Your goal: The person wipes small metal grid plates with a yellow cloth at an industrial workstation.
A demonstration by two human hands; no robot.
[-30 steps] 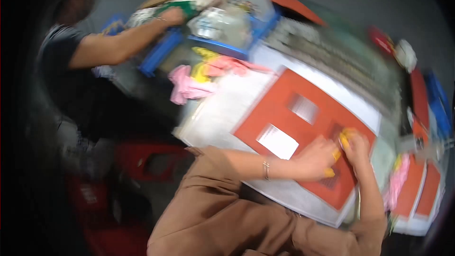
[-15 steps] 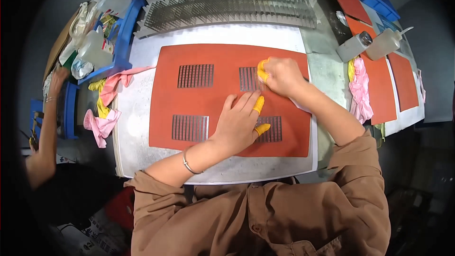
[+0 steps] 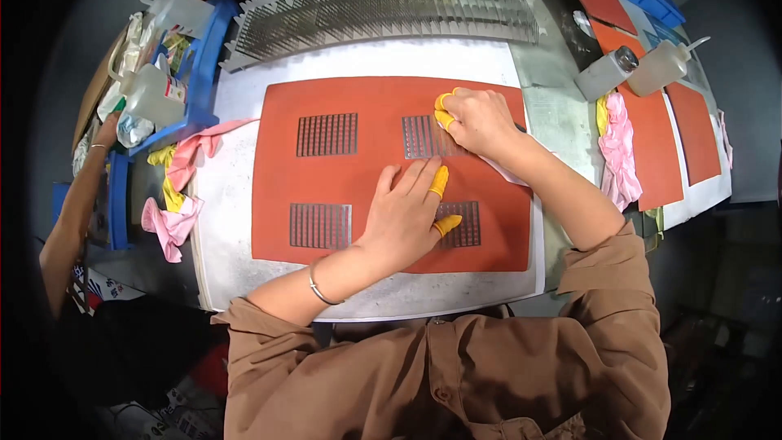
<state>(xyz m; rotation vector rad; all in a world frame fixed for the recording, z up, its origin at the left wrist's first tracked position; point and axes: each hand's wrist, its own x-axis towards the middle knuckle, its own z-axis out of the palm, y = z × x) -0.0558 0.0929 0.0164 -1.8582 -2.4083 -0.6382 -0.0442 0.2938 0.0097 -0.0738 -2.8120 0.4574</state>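
An orange-red mat (image 3: 375,171) with several slotted grid cut-outs lies on a white sheet (image 3: 228,261) in front of me. My left hand (image 3: 405,216) lies flat on the mat, fingers spread, with yellow finger cots on two fingertips, beside the lower right grid (image 3: 460,224). My right hand (image 3: 481,118), also wearing yellow finger cots, presses a small pale cloth against the mat next to the upper right grid (image 3: 423,137). The cloth is mostly hidden under the hand and wrist.
A metal comb-like rack (image 3: 383,0) lies beyond the mat. A blue tray (image 3: 199,65) with plastic squeeze bottles stands at the left, pink and yellow gloves (image 3: 175,187) beside it. Another person's arm (image 3: 73,212) reaches in at far left. More orange mats (image 3: 656,147), a pink rag and two bottles (image 3: 643,69) sit at right.
My head has swung from a tilted side view to looking straight down. My right hand has shifted slightly over the upper right grid; the left hand stays flat on the mat.
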